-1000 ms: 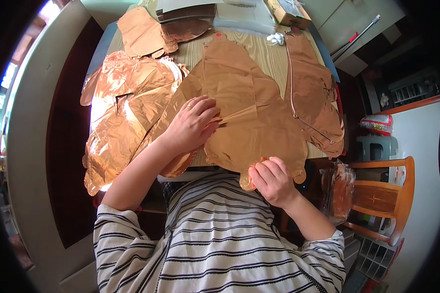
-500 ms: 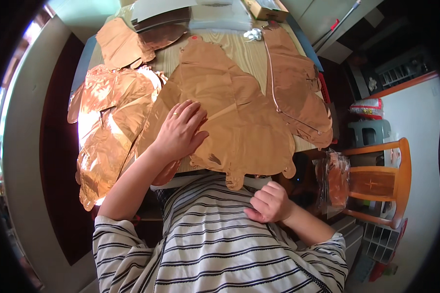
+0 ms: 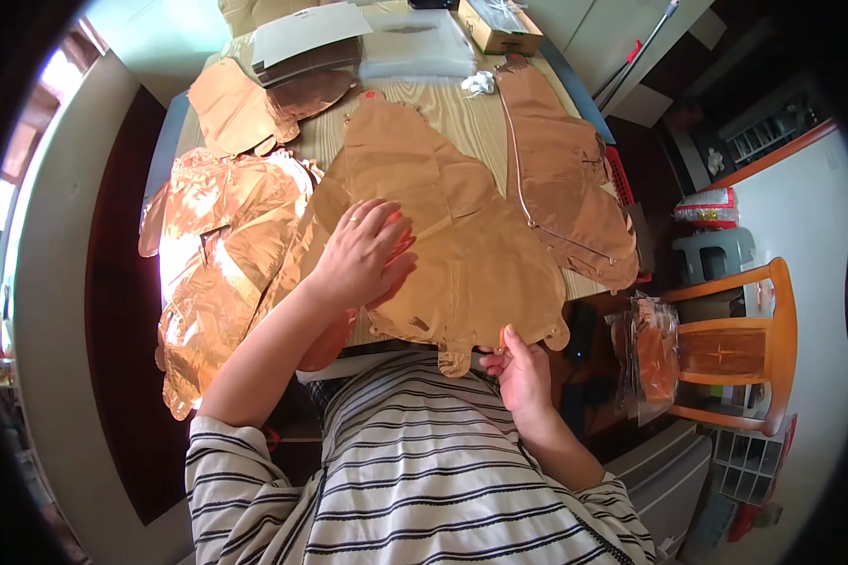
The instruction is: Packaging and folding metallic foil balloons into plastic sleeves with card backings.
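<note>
A large flat copper-coloured foil balloon (image 3: pixel 433 226) lies spread out in front of me, its near edge reaching over the table's edge towards my striped top. My left hand (image 3: pixel 363 250) is over its left half, fingers stretched out and together, and is mirrored in the shiny foil. At the near edge, my right hand (image 3: pixel 521 372) pinches the balloon's rim between thumb and fingers, just right of a small tab. To the left lies a crinkled, brightly lit pile of foil balloons (image 3: pixel 226 254). On the right rests a darker foil balloon (image 3: pixel 565 179) with a thin pale line along it.
Clear plastic sheets (image 3: pixel 415 47), a white sheet (image 3: pixel 311 36) and a cardboard box (image 3: pixel 499 26) stand at the table's far end, near a crumpled white wad (image 3: pixel 479 83). Another foil piece (image 3: pixel 236 108) lies far left. A wooden chair (image 3: pixel 725 348) holds bagged foil on the right.
My right hand has gone from a loose fist by my belly up to the balloon's near edge and now pinches it. My left hand has shifted slightly right over the foil.
</note>
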A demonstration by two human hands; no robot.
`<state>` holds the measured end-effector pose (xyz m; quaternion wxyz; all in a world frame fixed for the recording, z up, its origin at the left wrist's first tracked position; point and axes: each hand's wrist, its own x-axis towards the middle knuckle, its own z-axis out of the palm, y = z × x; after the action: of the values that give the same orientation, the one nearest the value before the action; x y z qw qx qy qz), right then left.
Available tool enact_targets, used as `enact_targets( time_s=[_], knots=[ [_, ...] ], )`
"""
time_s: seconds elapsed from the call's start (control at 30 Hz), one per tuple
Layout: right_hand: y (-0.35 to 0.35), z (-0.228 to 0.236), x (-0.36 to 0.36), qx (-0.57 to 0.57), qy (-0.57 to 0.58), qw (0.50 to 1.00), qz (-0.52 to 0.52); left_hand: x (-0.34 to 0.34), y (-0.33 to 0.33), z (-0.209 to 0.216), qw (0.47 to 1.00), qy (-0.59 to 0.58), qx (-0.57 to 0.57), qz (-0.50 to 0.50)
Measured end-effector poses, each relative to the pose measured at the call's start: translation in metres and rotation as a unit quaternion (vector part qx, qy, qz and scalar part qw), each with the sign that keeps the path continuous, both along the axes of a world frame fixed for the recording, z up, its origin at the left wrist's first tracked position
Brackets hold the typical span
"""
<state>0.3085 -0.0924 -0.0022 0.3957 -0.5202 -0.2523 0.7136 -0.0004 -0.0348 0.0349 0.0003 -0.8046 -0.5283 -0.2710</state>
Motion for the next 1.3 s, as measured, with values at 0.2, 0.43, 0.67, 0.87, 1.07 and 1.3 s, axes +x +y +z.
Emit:
enact_targets(
  time_s=[0.2,0.43,0.67,0.87,1.07,1.3],
  knots=[
    [-0.003,0.017,-0.008,0.082,-0.113,0.990,0.002,0.007,0.006,-0.013,1.000,-0.016,0.003,0.010],
    [0.001,0.024,-0.013,0.136,-0.150,0.979,0.012,0.007,0.004,-0.020,0.999,-0.023,-0.003,0.030],
    [0.009,0.035,-0.007,0.142,-0.169,0.975,0.017,0.009,0.009,-0.022,0.999,-0.021,-0.001,0.030],
    [0.012,0.026,-0.006,0.161,-0.172,0.972,0.012,0.011,0.010,-0.020,0.999,-0.020,0.004,0.031],
    [0.013,0.030,-0.009,0.153,-0.160,0.975,-0.012,0.013,0.013,-0.023,0.999,-0.022,0.002,0.032],
    [0.019,0.030,-0.002,0.154,-0.177,0.972,-0.004,0.017,0.015,-0.009,0.998,-0.061,0.030,0.000]
  ],
)
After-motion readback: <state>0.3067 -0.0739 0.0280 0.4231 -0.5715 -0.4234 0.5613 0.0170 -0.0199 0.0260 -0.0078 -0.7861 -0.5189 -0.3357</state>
